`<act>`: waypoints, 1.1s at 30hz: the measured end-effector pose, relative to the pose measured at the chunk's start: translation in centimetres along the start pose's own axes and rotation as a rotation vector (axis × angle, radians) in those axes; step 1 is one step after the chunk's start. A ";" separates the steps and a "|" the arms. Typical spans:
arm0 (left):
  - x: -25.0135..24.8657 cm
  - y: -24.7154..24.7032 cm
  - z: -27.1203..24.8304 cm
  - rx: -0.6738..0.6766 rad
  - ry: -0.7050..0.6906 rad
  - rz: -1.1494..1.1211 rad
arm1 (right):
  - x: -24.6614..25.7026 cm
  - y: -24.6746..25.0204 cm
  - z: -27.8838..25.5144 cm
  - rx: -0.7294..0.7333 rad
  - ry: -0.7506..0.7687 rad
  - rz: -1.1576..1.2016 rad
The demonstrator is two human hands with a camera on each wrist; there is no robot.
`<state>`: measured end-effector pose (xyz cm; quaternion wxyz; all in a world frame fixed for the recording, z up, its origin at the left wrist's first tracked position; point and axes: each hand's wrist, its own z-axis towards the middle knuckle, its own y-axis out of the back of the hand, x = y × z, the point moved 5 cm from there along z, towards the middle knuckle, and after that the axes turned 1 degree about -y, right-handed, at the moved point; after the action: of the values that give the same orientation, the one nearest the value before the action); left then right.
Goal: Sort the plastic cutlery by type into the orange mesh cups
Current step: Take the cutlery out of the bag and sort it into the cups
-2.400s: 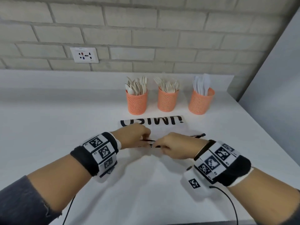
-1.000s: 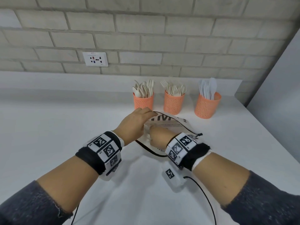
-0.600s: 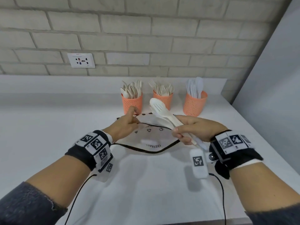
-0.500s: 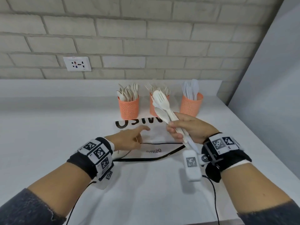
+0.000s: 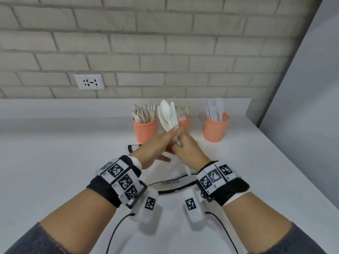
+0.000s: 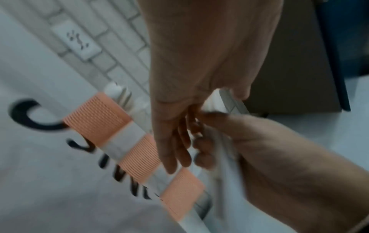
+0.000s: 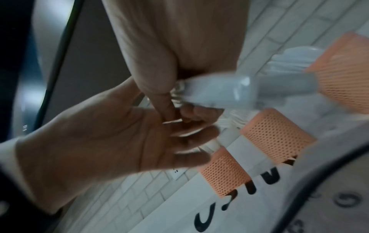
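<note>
My right hand point(image 5: 183, 143) grips a bundle of white cutlery point(image 5: 167, 114) upright, a spoon and a knife showing at its top, in front of the middle cup. My left hand point(image 5: 165, 138) reaches in from the left, its straight fingers resting against the bundle with the thumb held apart. Three orange mesh cups stand in a row at the back: the spoon cup point(image 5: 145, 132), the fork cup point(image 5: 185, 123), partly hidden by the bundle, and the knife cup point(image 5: 216, 129). The right wrist view shows the bundle point(image 7: 229, 88) blurred, held under my thumb.
A white drawstring bag point(image 5: 168, 182) with black lettering lies on the white counter point(image 5: 55, 162) below my hands. A brick wall with a socket point(image 5: 89, 82) stands behind the cups. A grey panel point(image 5: 302, 107) closes the right side, near the counter's right edge.
My right hand took the cutlery bundle out of the bag and lifted it upright. My left hand let go of the bag and rose to the bundle.
</note>
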<state>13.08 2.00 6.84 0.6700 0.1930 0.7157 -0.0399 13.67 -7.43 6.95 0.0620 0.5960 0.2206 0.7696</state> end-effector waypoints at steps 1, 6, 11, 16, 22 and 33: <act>-0.1 -0.3 0.5 -0.024 0.004 -0.082 | 0.4 -0.2 0.0 0.019 0.023 -0.034; -0.9 -0.2 2.1 -0.080 -0.003 -0.352 | 0.2 0.8 1.0 0.148 0.079 0.252; -2.2 -0.8 3.5 -0.100 -0.013 -0.458 | -0.6 2.5 2.4 0.002 0.039 0.328; -3.7 -2.1 4.7 -0.107 -0.010 -0.489 | 0.1 5.3 3.3 -0.183 0.050 0.169; -3.9 -3.2 6.6 -0.161 -0.009 -0.576 | -0.7 6.7 4.2 -0.266 0.076 0.041; -3.9 -3.1 8.9 -0.168 -0.007 -0.805 | -1.3 9.7 4.9 -0.195 0.044 -0.088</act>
<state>20.57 -4.55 9.09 0.6169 -0.1579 0.7325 -0.2407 20.29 -15.24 10.75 0.1487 0.5598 0.1721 0.7968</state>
